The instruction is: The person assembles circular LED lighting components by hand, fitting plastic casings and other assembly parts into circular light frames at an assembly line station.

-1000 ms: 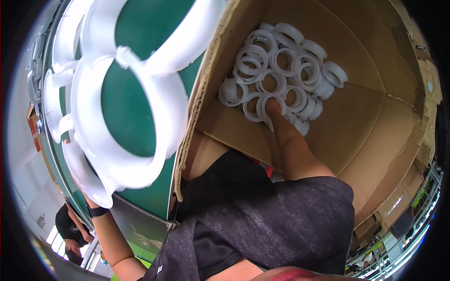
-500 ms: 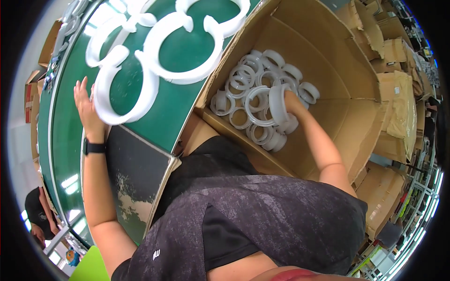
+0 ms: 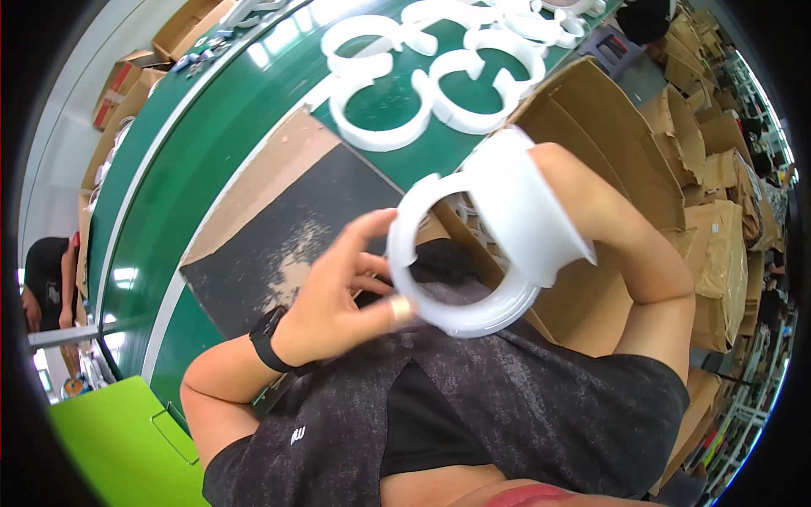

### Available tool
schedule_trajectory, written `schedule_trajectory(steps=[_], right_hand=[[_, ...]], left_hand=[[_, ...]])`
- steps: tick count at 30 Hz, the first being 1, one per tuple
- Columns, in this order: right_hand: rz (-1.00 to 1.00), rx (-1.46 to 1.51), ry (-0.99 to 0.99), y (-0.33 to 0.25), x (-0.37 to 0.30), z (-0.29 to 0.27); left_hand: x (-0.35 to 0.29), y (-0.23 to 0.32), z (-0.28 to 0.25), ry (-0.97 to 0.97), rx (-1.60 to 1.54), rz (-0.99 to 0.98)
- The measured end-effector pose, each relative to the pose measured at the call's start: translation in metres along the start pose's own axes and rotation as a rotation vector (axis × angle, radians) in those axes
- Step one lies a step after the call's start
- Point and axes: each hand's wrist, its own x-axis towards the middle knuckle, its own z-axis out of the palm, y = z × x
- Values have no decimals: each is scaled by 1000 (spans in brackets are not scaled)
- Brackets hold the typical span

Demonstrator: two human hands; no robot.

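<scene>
In front of my chest are white plastic rings, apparently two overlapping. A translucent ring (image 3: 486,323) faces me with its round opening, and a wider white band (image 3: 528,207) is tilted against its right side. My right hand (image 3: 568,182) grips the band's upper right side; its fingers are mostly hidden behind it. At the left rim, my left hand (image 3: 342,291) has its thumb and fingers curled about the translucent ring's edge. Beyond, several white open rings (image 3: 384,139) with gaps lie on the green table (image 3: 405,169).
On my right stands an open cardboard box (image 3: 591,101), its contents mostly hidden by the rings and my arm. A worn black board (image 3: 279,228) lies ahead to the left. A green chair back (image 3: 127,439) is lower left. Stacked cartons (image 3: 718,270) line the right.
My right hand has come up out of the box with white plastic ring pieces. My left hand has left the ring on the table and moved to the held ring. The view has shifted.
</scene>
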Motion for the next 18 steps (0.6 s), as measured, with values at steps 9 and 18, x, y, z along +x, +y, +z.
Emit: schedule_trajectory(steps=[9, 18], right_hand=[[-281, -568, -143, -50, 90, 111], [-697, -969, 59, -66, 154, 205]], left_hand=[[-85, -62, -131, 603, 258, -114], [-87, -48, -134, 729, 375, 18]])
